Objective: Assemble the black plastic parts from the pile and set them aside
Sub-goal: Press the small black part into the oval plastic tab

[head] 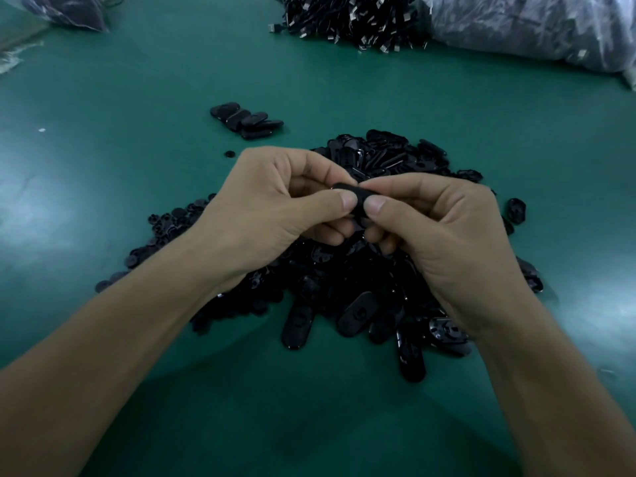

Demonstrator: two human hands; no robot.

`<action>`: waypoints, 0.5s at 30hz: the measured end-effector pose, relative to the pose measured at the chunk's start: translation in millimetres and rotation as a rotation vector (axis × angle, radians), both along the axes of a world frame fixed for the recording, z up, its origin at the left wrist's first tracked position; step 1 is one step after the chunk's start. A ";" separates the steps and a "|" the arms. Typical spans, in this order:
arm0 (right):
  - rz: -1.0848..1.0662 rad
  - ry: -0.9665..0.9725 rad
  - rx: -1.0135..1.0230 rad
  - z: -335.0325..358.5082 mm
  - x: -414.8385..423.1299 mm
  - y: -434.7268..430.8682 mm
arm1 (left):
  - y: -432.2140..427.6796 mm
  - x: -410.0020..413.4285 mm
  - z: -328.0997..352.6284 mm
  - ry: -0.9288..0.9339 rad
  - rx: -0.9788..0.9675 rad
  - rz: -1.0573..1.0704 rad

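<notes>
Pinching black part (pixel 349 188) in both grips, left hand (pixel 275 208) and right hand (pixel 444 228), above pile (pixel 389 156) on green tabletop (pixel 137 132); bags (pixel 533 25) behind.

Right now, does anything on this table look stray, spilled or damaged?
Nothing looks damaged. One small round piece lies alone on the green table, apart from the pile, and one oval shell sits just off its right edge. Minor strays only.

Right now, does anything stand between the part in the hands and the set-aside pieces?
Nothing visible does. The left hand and right hand pinch the black part above the pile; only bare green table lies toward the set-aside group.
</notes>
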State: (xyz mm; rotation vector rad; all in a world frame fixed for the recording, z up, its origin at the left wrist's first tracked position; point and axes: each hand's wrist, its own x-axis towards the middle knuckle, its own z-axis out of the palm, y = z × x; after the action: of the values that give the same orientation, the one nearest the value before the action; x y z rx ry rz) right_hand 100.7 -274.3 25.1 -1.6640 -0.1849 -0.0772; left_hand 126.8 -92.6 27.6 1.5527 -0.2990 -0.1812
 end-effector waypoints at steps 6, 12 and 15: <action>0.005 -0.018 0.006 1.0 -0.4 -0.3 | 0.3 1.1 0.1 0.028 -0.045 -0.018; 0.011 -0.024 -0.023 2.4 -0.6 -2.3 | 0.4 1.7 -1.5 0.025 -0.043 -0.036; 0.019 -0.016 -0.046 0.9 0.1 -3.6 | 0.2 1.1 -2.6 0.029 -0.033 -0.039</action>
State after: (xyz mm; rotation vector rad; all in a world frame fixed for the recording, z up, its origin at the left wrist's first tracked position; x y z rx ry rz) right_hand 100.8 -277.8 26.1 -1.7073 -0.2161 -0.0729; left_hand 127.9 -92.5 24.9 1.5109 -0.3080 -0.2286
